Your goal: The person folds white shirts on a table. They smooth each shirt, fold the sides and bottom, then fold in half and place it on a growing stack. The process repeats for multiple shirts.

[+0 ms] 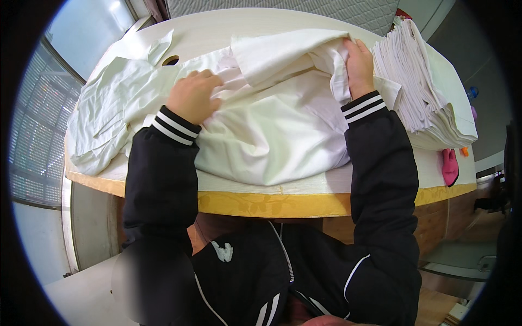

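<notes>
White cotton fabric (269,126), perhaps a garment, lies rumpled across the middle of the table in front of me. My right hand (359,67) grips its raised upper right edge, thumb near the corner, with a broad flap folded over to the left. On the left part of the cloth is my left hand (195,97), palm down and slightly blurred, thumb and fingers apart. Past that hand, a thinner, creased pale cloth (114,102) spreads to the table's left end. Where the two cloths meet is partly hidden by my left hand and sleeve.
A tall stack of folded white cloths (408,81) stands at the right, close beside my right hand. Nearer the front right lie a pink object (450,167) and a small orange piece (465,151). Yellow trim (273,203) edges the pale table, which has a round hole (170,60).
</notes>
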Tool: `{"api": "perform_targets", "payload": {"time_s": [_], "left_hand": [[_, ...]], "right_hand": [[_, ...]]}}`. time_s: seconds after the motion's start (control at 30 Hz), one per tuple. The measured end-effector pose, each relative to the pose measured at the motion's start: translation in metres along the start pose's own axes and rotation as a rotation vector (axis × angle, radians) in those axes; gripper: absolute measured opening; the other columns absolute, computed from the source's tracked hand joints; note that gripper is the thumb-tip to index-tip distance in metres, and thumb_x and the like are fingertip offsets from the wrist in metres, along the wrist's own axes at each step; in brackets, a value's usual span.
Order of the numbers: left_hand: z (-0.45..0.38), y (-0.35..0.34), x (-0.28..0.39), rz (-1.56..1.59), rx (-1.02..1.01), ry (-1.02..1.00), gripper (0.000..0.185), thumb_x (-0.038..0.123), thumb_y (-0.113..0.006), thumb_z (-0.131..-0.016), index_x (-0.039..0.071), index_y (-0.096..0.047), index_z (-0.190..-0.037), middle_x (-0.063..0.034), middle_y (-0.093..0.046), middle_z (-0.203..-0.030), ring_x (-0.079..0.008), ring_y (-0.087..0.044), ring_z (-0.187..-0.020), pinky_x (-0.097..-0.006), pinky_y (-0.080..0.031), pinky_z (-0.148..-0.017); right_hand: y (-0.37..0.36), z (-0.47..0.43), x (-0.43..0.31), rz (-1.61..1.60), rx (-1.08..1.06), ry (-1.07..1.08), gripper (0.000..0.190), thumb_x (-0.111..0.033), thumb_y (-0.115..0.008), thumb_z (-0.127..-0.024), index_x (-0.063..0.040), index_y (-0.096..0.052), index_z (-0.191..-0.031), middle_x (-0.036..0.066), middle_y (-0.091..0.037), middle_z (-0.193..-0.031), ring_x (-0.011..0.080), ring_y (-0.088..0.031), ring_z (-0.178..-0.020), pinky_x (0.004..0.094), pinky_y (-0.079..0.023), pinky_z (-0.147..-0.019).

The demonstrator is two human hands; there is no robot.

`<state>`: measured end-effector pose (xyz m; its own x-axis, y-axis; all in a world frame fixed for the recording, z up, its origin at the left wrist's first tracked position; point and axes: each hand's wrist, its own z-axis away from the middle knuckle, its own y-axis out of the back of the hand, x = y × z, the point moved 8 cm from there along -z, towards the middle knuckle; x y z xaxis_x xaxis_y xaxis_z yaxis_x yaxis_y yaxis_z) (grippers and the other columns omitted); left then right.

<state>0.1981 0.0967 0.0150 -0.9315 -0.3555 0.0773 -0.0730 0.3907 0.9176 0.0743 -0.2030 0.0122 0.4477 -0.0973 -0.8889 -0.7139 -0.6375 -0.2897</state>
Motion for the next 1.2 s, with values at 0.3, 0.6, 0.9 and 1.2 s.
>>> {"api": "perform_targets", "payload": {"time_s": [0.3,0.6,0.9,1.2], "left_hand": [[0.003,-0.035,0.06,0.242,-0.266,-0.183,0.05,0.034,-0.07,-0.075,0.003,-0.062,-0.113,-0.016,-0.061,-0.102,-0.0341,-0.057,-0.097,-0.0398,-0.048,-0.084],[0.026,-0.033,0.109,0.311,-0.377,-0.381,0.025,0.022,-0.069,-0.069,0.009,-0.064,-0.09,-0.0104,-0.06,-0.086,-0.0303,-0.06,-0.083,-0.0412,-0.048,-0.073],[0.0,-0.014,-0.032,-0.083,-0.155,0.14,0.006,0.013,-0.061,-0.072,0.012,-0.065,-0.075,-0.0061,-0.065,-0.082,-0.0287,-0.061,-0.086,-0.0407,-0.047,-0.074],[0.011,-0.024,0.037,0.121,-0.174,-0.119,0.048,0.029,-0.077,-0.068,0.009,-0.063,-0.109,-0.0093,-0.063,-0.099,-0.027,-0.06,-0.092,-0.0383,-0.048,-0.081]], "right_hand": [[-0.07,0.054,-0.043,0.888,-0.325,0.873,0.058,-0.015,-0.07,-0.073,-0.013,-0.051,-0.127,0.012,-0.047,-0.134,0.031,-0.046,-0.12,0.0416,-0.037,-0.101],[-0.032,0.01,-0.005,1.02,-0.272,0.333,0.01,-0.015,-0.059,-0.082,-0.01,-0.065,-0.077,0.005,-0.064,-0.083,0.0212,-0.06,-0.072,0.0357,-0.046,-0.076],[0.034,-0.015,0.006,-0.087,0.235,-0.056,0.017,-0.015,-0.059,-0.086,-0.002,-0.061,-0.097,0.005,-0.064,-0.09,0.0136,-0.059,-0.082,0.0278,-0.045,-0.064],[-0.086,0.07,-0.037,0.968,-0.611,0.946,0.029,-0.017,-0.069,-0.073,-0.011,-0.066,-0.101,0.005,-0.061,-0.109,0.0286,-0.052,-0.109,0.0492,-0.035,-0.101]]}}
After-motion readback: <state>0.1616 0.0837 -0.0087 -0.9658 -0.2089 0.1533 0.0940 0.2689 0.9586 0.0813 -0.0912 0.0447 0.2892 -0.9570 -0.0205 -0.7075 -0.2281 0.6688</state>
